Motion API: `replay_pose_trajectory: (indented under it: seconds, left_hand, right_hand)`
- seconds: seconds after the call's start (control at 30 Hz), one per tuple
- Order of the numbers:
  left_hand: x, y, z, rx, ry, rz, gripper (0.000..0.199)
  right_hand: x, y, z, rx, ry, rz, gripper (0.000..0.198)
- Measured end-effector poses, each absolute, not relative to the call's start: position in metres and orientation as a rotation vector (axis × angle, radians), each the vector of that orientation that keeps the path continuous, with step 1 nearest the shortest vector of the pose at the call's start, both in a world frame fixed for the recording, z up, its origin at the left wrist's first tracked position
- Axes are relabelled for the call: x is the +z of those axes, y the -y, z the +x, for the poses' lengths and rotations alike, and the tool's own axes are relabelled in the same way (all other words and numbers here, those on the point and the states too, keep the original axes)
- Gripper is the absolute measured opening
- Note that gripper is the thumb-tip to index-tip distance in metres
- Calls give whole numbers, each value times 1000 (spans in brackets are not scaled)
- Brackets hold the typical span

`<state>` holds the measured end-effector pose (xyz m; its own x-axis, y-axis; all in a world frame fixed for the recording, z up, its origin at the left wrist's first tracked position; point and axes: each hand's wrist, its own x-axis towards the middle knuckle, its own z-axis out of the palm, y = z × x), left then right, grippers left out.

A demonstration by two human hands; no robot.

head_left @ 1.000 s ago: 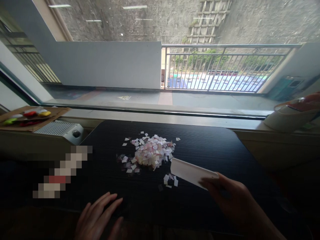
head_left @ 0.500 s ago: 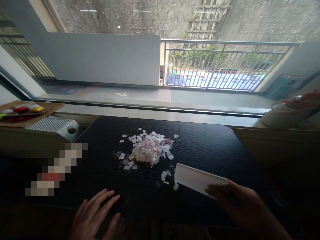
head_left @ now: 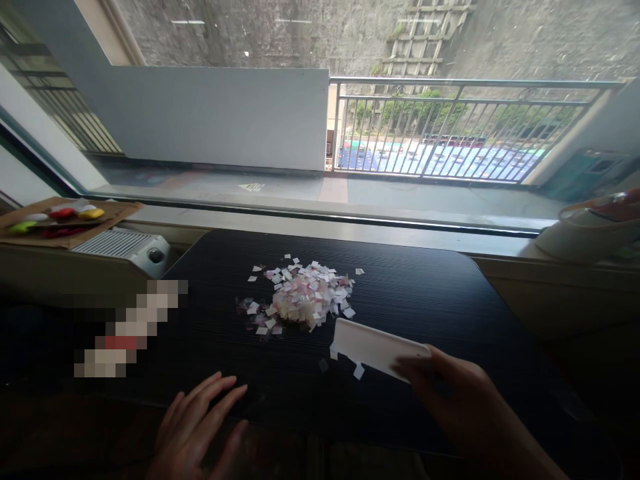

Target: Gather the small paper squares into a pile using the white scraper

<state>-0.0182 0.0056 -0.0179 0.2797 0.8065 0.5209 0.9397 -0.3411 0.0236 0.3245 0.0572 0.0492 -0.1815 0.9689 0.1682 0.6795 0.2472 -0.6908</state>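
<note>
My right hand [head_left: 465, 393] is closed on the near end of a white, flat, oblong piece [head_left: 375, 348] with a thin raised rim. Its far end points toward a heap of small cut paper squares [head_left: 307, 293], white, pale pink and cream, a short gap away. Two loose white squares lie beside the piece, one a white paper square [head_left: 359, 371] at its lower edge. My left hand [head_left: 203, 423] rests low over the black table [head_left: 415, 280], fingers spread and holding nothing, left of my right hand. The underside of the white piece is hidden.
A window sill [head_left: 350, 230] runs along the table's far edge. To the left stand a white slotted appliance [head_left: 125, 250] and brown cardboard [head_left: 120, 210] with coloured lumps. A blurred-out area covers the table's left side. At far right is a white container [head_left: 575, 233].
My right hand has moved the white piece left, closer to the heap, and its end now covers spots where loose squares lay. My left hand stays spread. The view has shifted slightly.
</note>
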Motion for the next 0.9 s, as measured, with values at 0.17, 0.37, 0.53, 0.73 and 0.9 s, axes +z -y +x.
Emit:
replay_pose_trajectory:
  seconds: [0.17, 0.37, 0.53, 0.73, 0.9]
  left_hand:
    - [-16, -4, -18, -650, 1620, -2266, 29]
    - [-19, -3, -20, -653, 1648, -2288, 30]
    - [-18, -4, -18, -639, 1631, -2307, 31]
    - [-16, -5, -17, -667, 1587, -2290, 29]
    - [-19, -3, -20, -689, 1604, -2290, 30]
  right_hand:
    - [51, -55, 324, 681, 1978, -1486, 16]
    - [53, -47, 346, 632, 1826, -1594, 14]
    - [51, -50, 348, 553, 1774, -1646, 17]
    - [49, -64, 328, 686, 1846, -1551, 17]
    - [52, -54, 333, 729, 1828, -1584, 16]
